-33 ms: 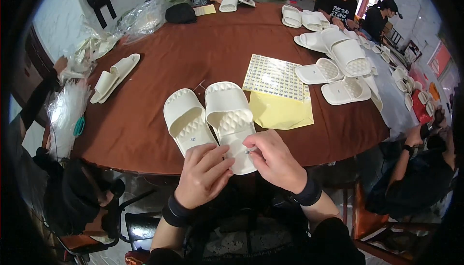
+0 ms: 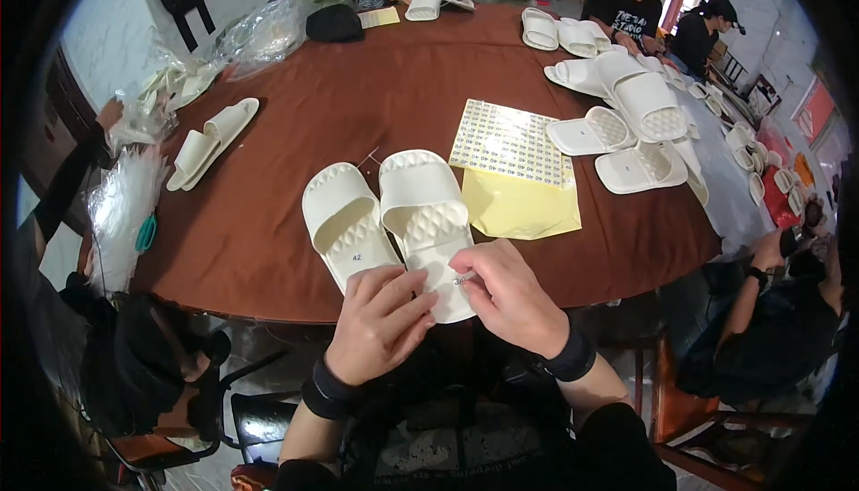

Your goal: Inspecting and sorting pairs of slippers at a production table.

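**Close work at the near edge of a brown tablecloth (image 2: 394, 79)**

Far left, a co-worker's arm (image 2: 80, 155) reaches in beside clear plastic bags (image 2: 125, 196); glare blurs what they hold. Teal-handled scissors (image 2: 147, 234) rest against them, blades hard to make out. Right of these a cream slipper pair (image 2: 215, 144) lies on its side, and a broad stretch of cloth runs from there to the middle.

There, at the near edge, two cream slippers lie side by side, toes pointing away. The left hand (image 2: 378, 319) covers the left slipper's (image 2: 342, 209) heel, wrist bent inward, fingers bunched side by side and curled toward the other sole; I can't tell how hard they press. The right hand (image 2: 517, 298) leans in over the right slipper (image 2: 424, 196), forefinger and thumb hooked toward each other at a small label (image 2: 459, 281). Its edge is partly covered, so I can't say whether they pinch it.

Just beyond, a printed sticker sheet (image 2: 506, 142) overlaps a yellow sheet (image 2: 521, 209). Farther right, heaped slippers (image 2: 640, 102) hide one another and crowd the cloth's right edge.
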{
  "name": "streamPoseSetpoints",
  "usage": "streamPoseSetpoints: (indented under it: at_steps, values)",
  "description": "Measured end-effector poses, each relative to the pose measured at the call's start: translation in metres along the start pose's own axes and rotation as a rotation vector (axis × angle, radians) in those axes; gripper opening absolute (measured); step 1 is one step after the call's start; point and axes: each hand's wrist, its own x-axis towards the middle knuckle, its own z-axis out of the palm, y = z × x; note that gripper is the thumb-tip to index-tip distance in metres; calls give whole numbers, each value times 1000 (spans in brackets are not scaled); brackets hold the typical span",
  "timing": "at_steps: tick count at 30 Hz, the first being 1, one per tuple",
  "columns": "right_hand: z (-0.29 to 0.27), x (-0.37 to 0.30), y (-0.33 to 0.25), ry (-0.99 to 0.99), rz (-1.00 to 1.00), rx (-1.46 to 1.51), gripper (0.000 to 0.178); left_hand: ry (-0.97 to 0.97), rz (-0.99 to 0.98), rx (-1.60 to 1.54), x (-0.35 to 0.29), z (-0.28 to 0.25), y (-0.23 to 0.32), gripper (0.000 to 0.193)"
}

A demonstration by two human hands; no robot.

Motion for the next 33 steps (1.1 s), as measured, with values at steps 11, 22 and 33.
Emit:
streamPoseSetpoints:
  at_steps: [11,22,33]
  values:
    - [-1,6,1,-63,-3,-44,27,-50,-47,-65,-4,5,-4,29]
    - [0,8,1,-67,-9,-27,27,-34,-58,-44,-4,6,-3,31]
    - [3,6,5,-51,-74,-96,22,-30,-77,-55,-4,6,-3,29]
